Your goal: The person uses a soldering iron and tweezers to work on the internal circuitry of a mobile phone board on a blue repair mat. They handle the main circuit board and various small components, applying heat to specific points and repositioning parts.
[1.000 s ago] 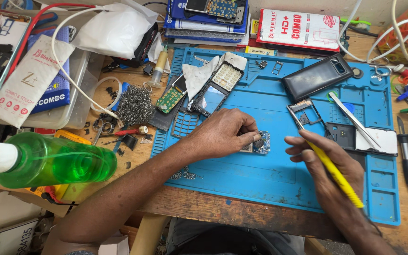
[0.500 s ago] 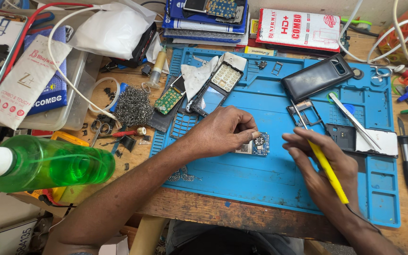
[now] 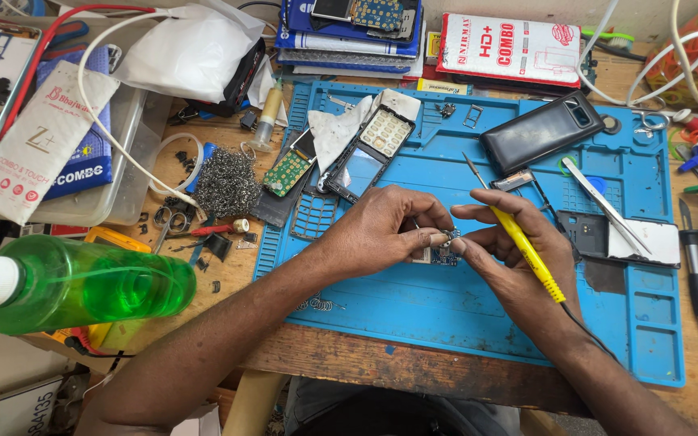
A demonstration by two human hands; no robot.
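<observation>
Circuit board point(image 3: 443, 255), small and blue-green, is pinched between the fingertips of both hands just above the blue silicone work mat point(image 3: 414, 299), near the mat's middle. In the head view, the left hand point(image 3: 381, 232) is closed on the board's left edge, thumb and forefinger pressed together. The right hand point(image 3: 515, 258) touches the board's right edge with its fingertips, while a yellow-handled soldering iron point(image 3: 523, 242) is gripped along its palm, the metal tip pointing up and away from the board. A black phone back cover point(image 3: 541, 131) lies on the mat behind the right hand, with metal tweezers point(image 3: 603, 206) just beside it. A keypad frame point(image 3: 384, 133) and a wad of steel wool point(image 3: 226, 182) are seen behind the left hand. A green spray bottle point(image 3: 82, 284) stands close to the camera, over the left of the desk point(image 3: 414, 367).
</observation>
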